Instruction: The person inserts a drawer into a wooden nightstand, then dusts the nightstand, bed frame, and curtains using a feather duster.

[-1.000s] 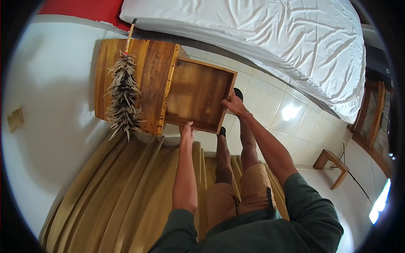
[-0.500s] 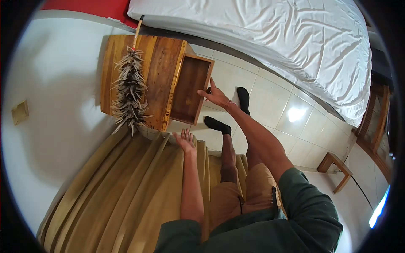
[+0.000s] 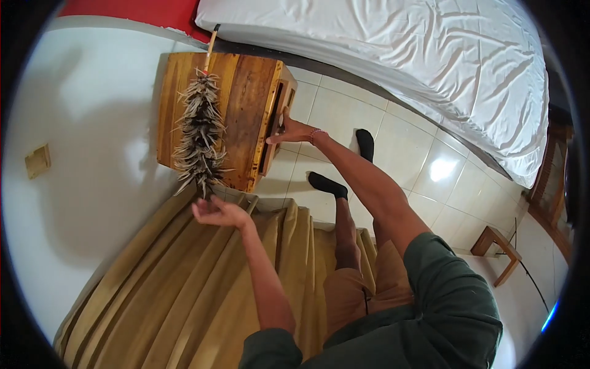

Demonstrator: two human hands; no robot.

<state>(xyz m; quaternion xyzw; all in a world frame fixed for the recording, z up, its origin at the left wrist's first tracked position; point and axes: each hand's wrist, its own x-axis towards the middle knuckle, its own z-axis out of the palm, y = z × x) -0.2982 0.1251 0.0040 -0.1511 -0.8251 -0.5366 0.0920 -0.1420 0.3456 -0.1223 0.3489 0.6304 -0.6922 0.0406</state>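
At the wooden cabinet [image 3: 246, 117]: drawer [image 3: 268, 161], slid nearly flush since earlier; your right hand [image 3: 294, 131], spread, against its front; your left hand [image 3: 221, 213], loosely uncurled, now near feather duster [image 3: 201, 129].

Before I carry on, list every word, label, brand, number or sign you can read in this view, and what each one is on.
None: no text can be read anywhere in the view.
Wooden cabinet, drawer and feather duster: no lettering visible.
White sheet: no lettering visible.
Wall plate: too small to tell whether it carries any marking.
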